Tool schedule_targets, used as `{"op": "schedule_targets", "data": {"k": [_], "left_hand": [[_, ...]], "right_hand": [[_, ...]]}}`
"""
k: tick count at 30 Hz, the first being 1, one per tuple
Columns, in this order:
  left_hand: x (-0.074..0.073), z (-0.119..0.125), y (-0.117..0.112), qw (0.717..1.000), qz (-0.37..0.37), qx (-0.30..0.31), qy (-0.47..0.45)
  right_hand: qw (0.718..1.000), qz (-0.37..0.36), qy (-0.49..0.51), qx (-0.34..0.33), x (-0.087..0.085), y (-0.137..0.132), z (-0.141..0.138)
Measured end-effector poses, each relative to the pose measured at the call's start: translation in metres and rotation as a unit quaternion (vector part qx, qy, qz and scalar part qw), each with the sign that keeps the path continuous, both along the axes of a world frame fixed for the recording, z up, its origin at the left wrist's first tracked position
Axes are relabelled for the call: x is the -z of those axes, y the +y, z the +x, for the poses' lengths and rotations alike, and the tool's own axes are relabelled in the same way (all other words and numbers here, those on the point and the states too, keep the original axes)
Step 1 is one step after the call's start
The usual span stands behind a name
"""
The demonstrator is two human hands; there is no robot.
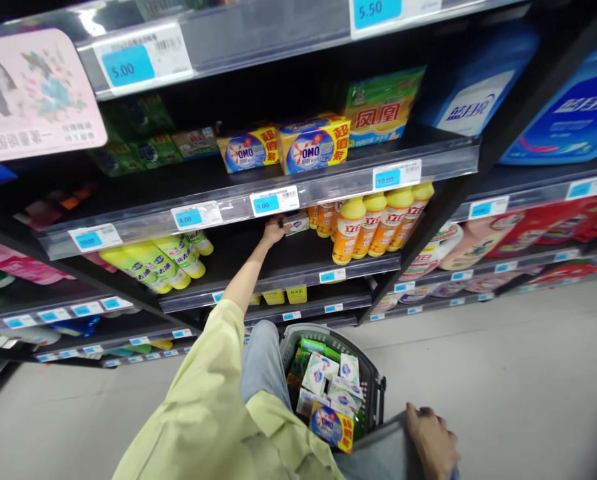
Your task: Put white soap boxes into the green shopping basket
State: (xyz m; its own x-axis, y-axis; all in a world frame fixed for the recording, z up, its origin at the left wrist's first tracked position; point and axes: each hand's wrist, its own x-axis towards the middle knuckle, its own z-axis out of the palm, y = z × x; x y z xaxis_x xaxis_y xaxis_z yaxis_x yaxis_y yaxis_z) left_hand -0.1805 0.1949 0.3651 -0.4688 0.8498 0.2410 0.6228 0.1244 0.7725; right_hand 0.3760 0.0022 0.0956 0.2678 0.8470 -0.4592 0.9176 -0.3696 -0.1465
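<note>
My left hand [274, 230] reaches into the middle shelf, its fingers closed on the end of a small white-and-green soap box [297, 223]. The box lies low, beside orange bottles with yellow caps [351, 230]. Over my bent right knee rests my right hand [432, 440], holding nothing, its fingers loosely spread and slightly blurred. Between my legs stands a grey shopping basket [375, 380]. Inside it are several white soap boxes [319, 373], a yellow-and-blue OMO box [332, 427] and green packs [313, 345].
Just above my left hand runs a shelf edge with price tags [275, 201]. Two OMO boxes [314, 145] stand on that shelf. Yellow-green bottles [161, 263] lean at the left of the middle shelf. Large blue jugs [568, 110] are at the right; grey floor [503, 360] lies below.
</note>
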Motion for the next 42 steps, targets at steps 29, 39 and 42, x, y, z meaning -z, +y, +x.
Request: {"op": "schedule_targets", "data": {"k": [29,39,42], "left_hand": [[0.027,0.146,-0.206,0.873,0.08,-0.113,-0.468],[0.04,0.112,-0.208,0.879,0.073,0.121,-0.456],[0.048,0.112,-0.217,0.85,0.07,0.289,-0.435]], "right_hand": [[1.0,-0.014,0.012,-0.007,0.045,0.001,0.025],[1.0,0.0,-0.004,-0.003,-0.018,-0.003,-0.012],[1.0,0.013,-0.025,0.004,-0.017,-0.002,-0.014]]}}
